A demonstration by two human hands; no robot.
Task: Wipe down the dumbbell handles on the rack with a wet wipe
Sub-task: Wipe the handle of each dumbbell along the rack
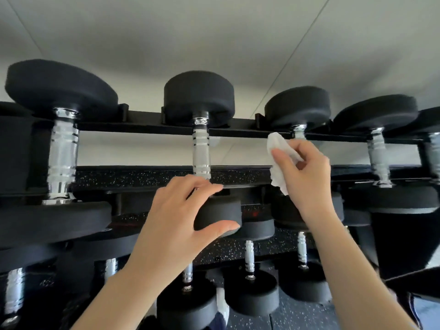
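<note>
Several black dumbbells with chrome handles lie across the top tier of a black rack (147, 126). My right hand (307, 177) holds a white wet wipe (277, 160) wrapped round the handle of the third dumbbell (298, 108); that handle is mostly hidden by the hand and wipe. My left hand (176, 217) grips the near head (219, 215) of the second dumbbell, thumb underneath and fingers on top. That dumbbell's bare chrome handle (202, 148) rises just above my left fingers.
A large dumbbell (62, 151) lies at the left and another (378, 153) at the right on the top tier. Smaller dumbbells (250, 265) sit on the lower tier. A pale wall stands behind the rack, and speckled black flooring (292, 315) lies below.
</note>
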